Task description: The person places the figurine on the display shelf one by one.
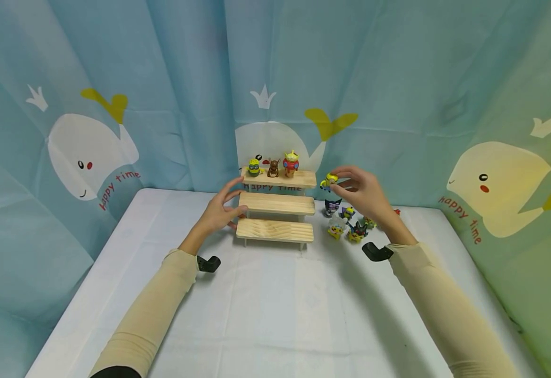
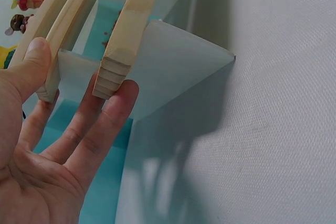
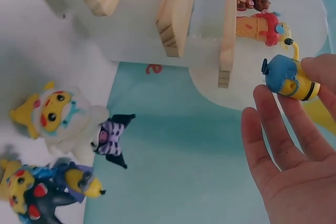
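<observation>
A three-step wooden display shelf stands on the table. At its left end, my left hand holds the boards; in the left wrist view, the thumb lies on the middle board while fingertips touch the lowest board. To the right of the top step, my right hand pinches a yellow-and-blue minion figurine between thumb and fingers, apart from the shelf. On the top step are a minion figurine, a brown eared figurine and a red-bodied alien figurine.
Several figurines cluster right of the shelf, among them a black-and-purple one, a white-hooded yellow one and a dark-caped yellow one. Behind the white table hangs a blue curtain with printed whales.
</observation>
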Demonstrator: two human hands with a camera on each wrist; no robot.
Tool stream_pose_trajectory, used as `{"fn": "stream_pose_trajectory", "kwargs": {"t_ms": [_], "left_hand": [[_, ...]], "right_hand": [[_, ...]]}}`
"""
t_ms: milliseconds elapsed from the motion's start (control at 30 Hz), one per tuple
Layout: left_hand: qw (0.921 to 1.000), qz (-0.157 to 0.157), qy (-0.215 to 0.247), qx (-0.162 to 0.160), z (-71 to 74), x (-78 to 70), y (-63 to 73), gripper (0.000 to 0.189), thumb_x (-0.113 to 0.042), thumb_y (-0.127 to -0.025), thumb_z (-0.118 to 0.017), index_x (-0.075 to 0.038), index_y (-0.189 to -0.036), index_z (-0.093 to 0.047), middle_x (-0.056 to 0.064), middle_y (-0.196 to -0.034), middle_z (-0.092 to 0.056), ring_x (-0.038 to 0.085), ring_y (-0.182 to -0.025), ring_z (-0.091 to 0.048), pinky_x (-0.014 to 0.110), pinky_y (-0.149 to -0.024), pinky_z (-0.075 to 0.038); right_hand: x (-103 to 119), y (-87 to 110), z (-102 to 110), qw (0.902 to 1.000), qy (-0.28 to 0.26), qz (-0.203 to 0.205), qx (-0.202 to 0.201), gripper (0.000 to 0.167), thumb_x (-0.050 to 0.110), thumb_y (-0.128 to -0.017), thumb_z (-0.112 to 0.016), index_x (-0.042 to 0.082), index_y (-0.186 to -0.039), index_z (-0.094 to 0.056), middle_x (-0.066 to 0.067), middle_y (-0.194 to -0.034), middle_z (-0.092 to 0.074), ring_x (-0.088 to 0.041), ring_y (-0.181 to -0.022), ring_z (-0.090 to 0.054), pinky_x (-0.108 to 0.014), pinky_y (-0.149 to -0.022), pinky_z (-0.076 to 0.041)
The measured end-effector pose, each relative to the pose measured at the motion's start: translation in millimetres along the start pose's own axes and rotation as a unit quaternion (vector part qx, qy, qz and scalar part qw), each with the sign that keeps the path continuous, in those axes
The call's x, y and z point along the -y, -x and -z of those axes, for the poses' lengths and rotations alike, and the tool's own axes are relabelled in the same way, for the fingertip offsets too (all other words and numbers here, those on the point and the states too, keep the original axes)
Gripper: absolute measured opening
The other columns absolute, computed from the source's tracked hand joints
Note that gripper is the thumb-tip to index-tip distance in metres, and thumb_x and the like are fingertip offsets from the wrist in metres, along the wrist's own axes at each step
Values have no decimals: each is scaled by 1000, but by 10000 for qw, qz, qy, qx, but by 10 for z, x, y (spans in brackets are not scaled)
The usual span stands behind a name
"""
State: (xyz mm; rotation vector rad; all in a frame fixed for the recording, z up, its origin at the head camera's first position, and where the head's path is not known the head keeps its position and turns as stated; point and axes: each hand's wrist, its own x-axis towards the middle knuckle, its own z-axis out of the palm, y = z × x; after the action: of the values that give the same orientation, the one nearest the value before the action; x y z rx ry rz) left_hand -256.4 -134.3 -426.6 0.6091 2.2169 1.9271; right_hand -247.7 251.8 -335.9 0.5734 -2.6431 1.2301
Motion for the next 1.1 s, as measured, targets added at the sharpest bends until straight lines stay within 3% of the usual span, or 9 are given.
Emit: {"fn": "stream_pose_trajectory", "kwargs": {"t_ms": [167,367,733,1100], "left_hand": [[10000,-9,45,-25,21,161,-62,79,-11,-100,-69,-31,-164,-26,23,-163,-32,42,-85,-73,77,-67,-50],[9999,-110,20,-47,31,304,-111,79,-14,-101,-69,-38,-163,-26,17,-164,-33,40,-85,-74,75,-64,-51],[9997,-165,-62,-160,25,277,-98,76,-18,-100,-70,-44,-160,-31,18,-163,-35,31,-81,-75,70,-61,-55],[9998,-113,-88,-160,19,257,-98,77,-18,-100,-70,-43,-160,-30,16,-163,-37,33,-80,-75,71,-62,-54]], "right_hand": [[9,-114,-71,9998,-170,91,14,37,21,-100,-71,12,-135,-63,-15,-130,-66,-32,-109,-69,-47,-88,-58],[-4,-250,-154,9991,-411,94,7,38,19,-100,-72,11,-136,-63,-18,-133,-64,-37,-110,-68,-53,-91,-57],[-71,-479,-329,9988,-480,43,-23,35,15,-99,-71,10,-133,-64,-18,-133,-65,-37,-108,-68,-53,-92,-57],[-86,-586,-404,9980,-626,3,27,36,14,-99,-71,9,-134,-63,-18,-132,-66,-36,-107,-67,-50,-88,-58]]}}
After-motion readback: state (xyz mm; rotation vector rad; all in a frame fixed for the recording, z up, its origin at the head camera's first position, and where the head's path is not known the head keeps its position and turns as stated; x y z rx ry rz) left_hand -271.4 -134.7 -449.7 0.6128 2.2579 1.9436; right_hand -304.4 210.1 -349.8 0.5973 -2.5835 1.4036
